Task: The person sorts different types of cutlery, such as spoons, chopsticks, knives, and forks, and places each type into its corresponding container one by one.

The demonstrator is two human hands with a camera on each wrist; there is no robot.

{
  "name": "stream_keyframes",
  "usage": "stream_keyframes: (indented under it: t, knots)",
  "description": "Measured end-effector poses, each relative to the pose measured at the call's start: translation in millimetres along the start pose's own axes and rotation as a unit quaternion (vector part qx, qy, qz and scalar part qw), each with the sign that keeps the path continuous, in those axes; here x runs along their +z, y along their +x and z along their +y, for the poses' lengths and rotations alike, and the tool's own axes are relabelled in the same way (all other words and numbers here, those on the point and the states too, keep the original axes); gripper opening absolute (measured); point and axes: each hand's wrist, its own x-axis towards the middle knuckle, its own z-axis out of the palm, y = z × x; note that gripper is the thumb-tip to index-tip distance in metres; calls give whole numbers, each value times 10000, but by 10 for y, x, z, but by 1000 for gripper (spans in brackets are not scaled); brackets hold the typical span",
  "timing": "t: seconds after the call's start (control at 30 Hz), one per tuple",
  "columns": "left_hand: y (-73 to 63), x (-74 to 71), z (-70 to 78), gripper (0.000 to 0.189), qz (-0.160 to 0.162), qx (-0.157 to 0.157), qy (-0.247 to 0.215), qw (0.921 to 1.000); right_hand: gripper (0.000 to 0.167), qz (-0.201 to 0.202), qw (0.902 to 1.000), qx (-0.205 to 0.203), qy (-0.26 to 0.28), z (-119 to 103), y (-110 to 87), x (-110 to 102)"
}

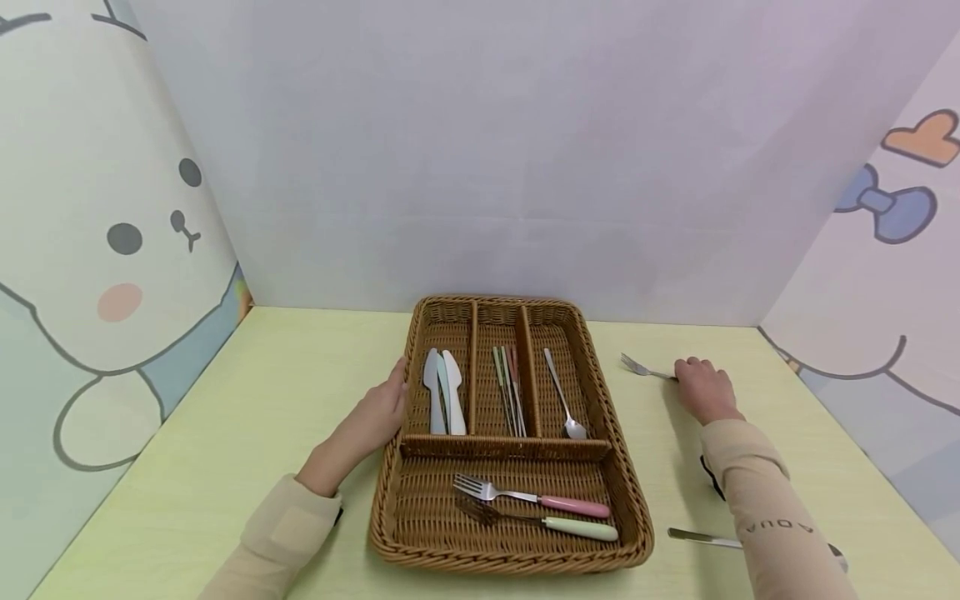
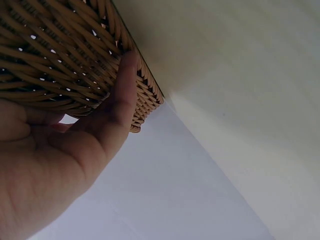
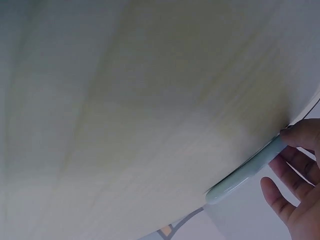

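Note:
My right hand [image 1: 705,389] pinches a fork [image 1: 637,367] lying on the table to the right of the basket. Its tines point left in the head view, and its pale green handle [image 3: 245,172] appears between thumb and fingers in the right wrist view. Against the left outer side of a brown wicker cutlery basket [image 1: 637,508] rests my left hand [image 1: 378,412]. One nearly straight finger [image 2: 125,95] lies along the weave in the left wrist view. The basket's front compartment holds a pink-handled fork [image 1: 573,506] and a light-green-handled fork [image 1: 581,527].
Behind a divider, several knives [image 1: 453,392] lie left, slim chopstick-like sticks [image 1: 510,392] lie in the middle, and a spoon [image 1: 573,427] lies right. Another utensil [image 1: 697,537] with a metal handle sits on the table [image 1: 315,358], partly under my right sleeve. Pale walls [image 1: 487,167] enclose the table.

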Motion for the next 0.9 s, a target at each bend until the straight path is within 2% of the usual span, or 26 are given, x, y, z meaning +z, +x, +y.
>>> stream_keyframes:
  t: [0.53,0.9]
  knots:
    - [4,1,5,50,62,6,18,10000,10,-26,9989,179,425,7,-46,-88]
    - [1,19,-23,49,141,94,32,9999,10,52,9990,165,423,-3,-110,-150]
